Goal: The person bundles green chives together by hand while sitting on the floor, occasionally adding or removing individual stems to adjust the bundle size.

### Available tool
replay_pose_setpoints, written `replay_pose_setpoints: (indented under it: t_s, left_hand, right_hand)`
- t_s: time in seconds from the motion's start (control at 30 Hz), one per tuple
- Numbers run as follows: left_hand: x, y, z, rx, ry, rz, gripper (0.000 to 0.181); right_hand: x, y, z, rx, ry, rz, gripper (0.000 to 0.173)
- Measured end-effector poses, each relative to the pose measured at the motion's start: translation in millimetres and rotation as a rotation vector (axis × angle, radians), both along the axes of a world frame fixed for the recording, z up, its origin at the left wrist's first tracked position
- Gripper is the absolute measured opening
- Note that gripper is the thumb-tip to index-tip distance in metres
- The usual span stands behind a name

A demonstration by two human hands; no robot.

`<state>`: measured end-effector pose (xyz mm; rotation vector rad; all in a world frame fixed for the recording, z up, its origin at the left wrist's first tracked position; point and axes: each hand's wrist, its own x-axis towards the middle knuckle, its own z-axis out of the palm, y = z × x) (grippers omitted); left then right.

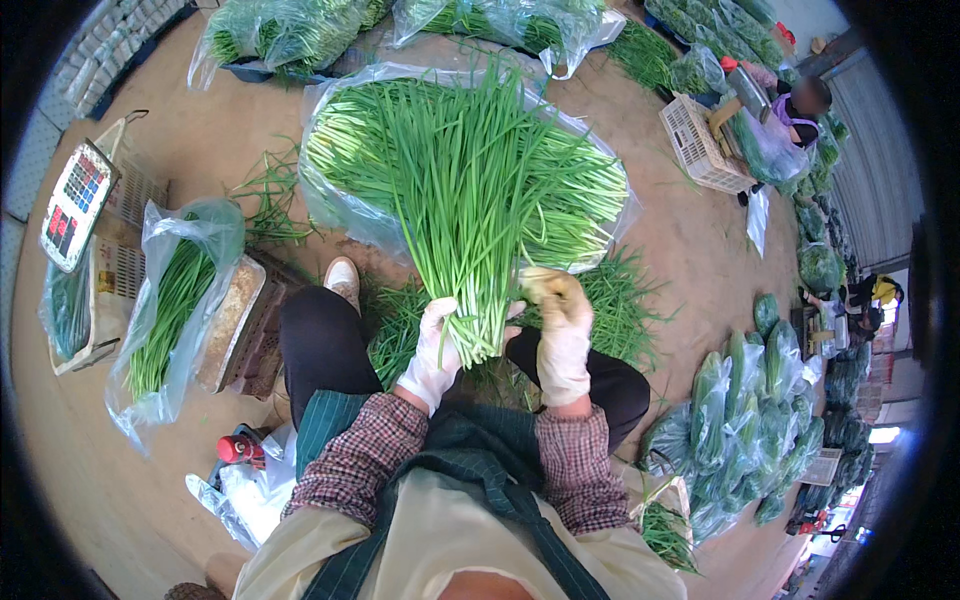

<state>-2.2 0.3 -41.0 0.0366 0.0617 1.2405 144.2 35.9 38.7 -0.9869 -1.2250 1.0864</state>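
Note:
My gloved left hand [435, 360] is closed around the pale stem ends of a large bunch of garlic chives [465, 225], whose green leaves fan out away from me. Just right of the stems is my gloved right hand [559, 330], fingers curled and blurred by motion; whether it pinches a stalk is unclear. Beyond and partly under the bunch, more chives [577, 184] lie heaped on a clear plastic sheet [360, 232]. Loose green leaves [619, 315] are strewn on the floor around my knees.
At left, an open plastic bag of chives [172, 315] rests on a scale platform [232, 322], beside a scale display [79, 202] and a crate [112, 300]. Bagged greens [292, 37] stand ahead. Bagged vegetables [742, 420] fill the right; another person sits behind a crate [697, 142].

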Motion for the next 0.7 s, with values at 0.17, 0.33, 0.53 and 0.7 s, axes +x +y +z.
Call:
replay_pose_setpoints:
  t_s: [0.17, 0.33, 0.53, 0.7]
  left_hand:
    - [-0.8, 0.2, 6.0, -0.065, -0.001, 0.026, 0.068]
    - [2.2, -0.8, -2.6, 0.011, -0.049, 0.01, 0.066]
    - [3.7, -3.3, -25.4, -0.253, 0.176, 0.146, 0.046]
    - [-5.2, -3.4, -31.5, -0.164, 0.157, 0.054, 0.047]
  right_hand:
    - [40.9, 4.8, 61.4, 0.192, 0.157, -0.085, 0.007]
    - [53.4, 5.6, 51.2, -0.048, -1.008, -0.155, 0.041]
    - [-16.4, -6.0, -5.4, 0.139, -1.272, 0.228, 0.061]
    - [-16.9, 4.4, -8.6, 0.189, -1.331, 0.344, 0.035]
